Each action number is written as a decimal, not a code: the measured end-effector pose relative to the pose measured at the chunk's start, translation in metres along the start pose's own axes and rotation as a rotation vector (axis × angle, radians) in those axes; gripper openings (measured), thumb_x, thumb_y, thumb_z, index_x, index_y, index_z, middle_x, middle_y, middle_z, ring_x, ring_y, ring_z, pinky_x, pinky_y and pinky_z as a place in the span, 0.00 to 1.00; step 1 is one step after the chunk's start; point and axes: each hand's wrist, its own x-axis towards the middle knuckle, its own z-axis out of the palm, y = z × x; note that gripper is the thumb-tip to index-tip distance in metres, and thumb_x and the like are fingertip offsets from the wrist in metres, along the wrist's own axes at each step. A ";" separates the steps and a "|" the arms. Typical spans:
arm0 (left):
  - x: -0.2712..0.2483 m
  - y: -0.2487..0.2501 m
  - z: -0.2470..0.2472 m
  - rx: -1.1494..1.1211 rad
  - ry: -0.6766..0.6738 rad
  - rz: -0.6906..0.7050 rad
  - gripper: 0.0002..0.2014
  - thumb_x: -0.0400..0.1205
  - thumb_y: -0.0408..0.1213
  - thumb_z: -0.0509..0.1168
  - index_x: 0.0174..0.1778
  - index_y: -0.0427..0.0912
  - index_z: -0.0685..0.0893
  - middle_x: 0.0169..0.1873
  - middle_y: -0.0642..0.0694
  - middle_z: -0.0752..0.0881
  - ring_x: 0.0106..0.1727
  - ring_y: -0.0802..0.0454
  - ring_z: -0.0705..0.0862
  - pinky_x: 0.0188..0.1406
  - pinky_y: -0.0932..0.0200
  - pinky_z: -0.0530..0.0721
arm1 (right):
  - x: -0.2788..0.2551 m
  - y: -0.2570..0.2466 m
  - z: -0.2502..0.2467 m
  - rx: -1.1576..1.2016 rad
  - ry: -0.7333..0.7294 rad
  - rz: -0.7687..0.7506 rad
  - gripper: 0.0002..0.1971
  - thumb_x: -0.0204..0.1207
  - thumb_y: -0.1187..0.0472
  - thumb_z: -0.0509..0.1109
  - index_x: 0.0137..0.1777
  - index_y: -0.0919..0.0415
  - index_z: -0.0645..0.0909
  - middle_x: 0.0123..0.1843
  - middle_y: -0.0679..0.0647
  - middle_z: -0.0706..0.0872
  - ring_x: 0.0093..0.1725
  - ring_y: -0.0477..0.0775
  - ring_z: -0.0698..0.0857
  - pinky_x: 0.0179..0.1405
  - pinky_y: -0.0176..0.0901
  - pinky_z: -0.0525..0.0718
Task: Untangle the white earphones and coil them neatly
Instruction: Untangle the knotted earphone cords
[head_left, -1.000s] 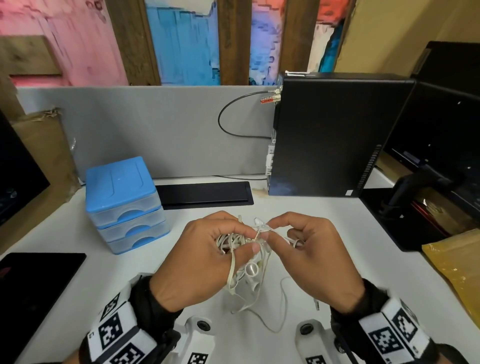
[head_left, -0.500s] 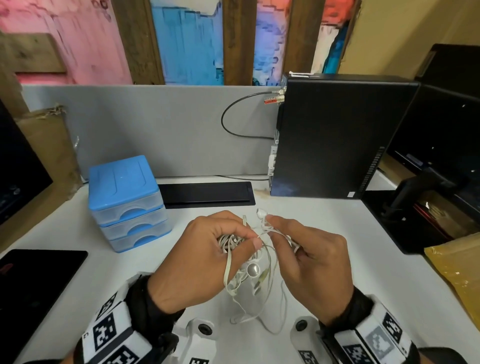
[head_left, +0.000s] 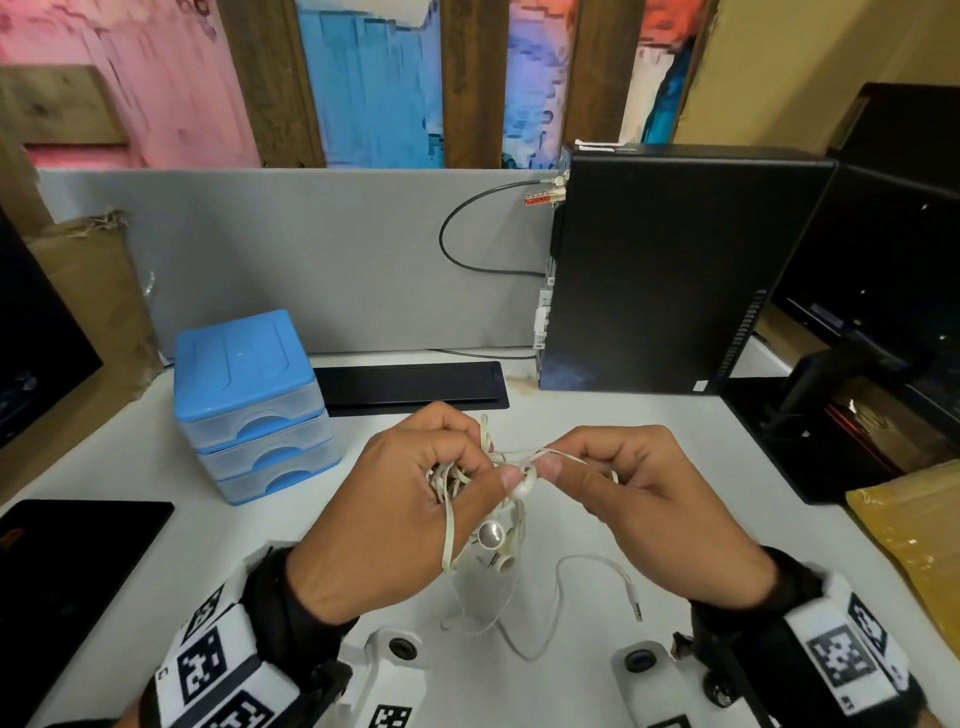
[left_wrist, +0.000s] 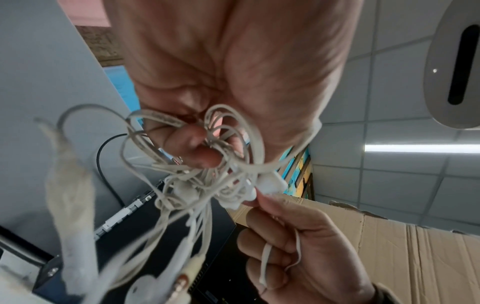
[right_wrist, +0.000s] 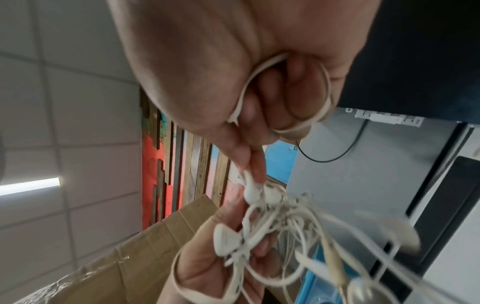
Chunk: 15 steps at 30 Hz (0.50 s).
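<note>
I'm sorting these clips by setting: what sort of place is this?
Most likely an office desk or cubicle: a grey partition panel backs the white desk, a black desktop computer stands on it, and a small blue drawer unit sits beside.

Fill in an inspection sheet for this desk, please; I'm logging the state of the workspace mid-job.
Surface: white desk, bare around the hands.
Job's things: white earphones in a tangle, held above the desk; loose cord and the jack plug trail onto it.
Clutter: blue drawer unit at the left; black tablet near the left edge; yellow padded envelope at the right.
Grippers: left hand grips the bundle; right hand pinches an earbud, with a cord looped over its fingers.
Cables: black cable looping into the computer tower.
Surroundings: grey partition, painted wall behind, monitor at the right.
</note>
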 end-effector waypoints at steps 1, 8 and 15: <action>0.000 -0.001 0.000 -0.001 0.004 0.011 0.09 0.77 0.49 0.74 0.33 0.50 0.90 0.43 0.55 0.83 0.45 0.52 0.86 0.43 0.64 0.83 | -0.001 0.000 -0.002 -0.009 -0.036 0.016 0.10 0.82 0.61 0.70 0.44 0.63 0.91 0.23 0.40 0.77 0.26 0.41 0.70 0.31 0.28 0.70; -0.003 -0.001 0.003 -0.081 0.008 0.012 0.17 0.66 0.58 0.80 0.37 0.50 0.86 0.44 0.54 0.83 0.40 0.44 0.89 0.29 0.47 0.90 | -0.003 -0.008 -0.005 0.006 -0.111 0.085 0.12 0.83 0.56 0.67 0.47 0.59 0.91 0.26 0.52 0.71 0.28 0.48 0.65 0.29 0.37 0.68; -0.005 0.008 0.003 -0.201 0.017 0.048 0.10 0.74 0.46 0.78 0.48 0.54 0.87 0.46 0.48 0.85 0.44 0.43 0.88 0.32 0.55 0.88 | -0.004 -0.015 -0.012 0.180 -0.254 0.192 0.12 0.85 0.62 0.65 0.54 0.65 0.90 0.24 0.47 0.66 0.25 0.46 0.62 0.25 0.33 0.63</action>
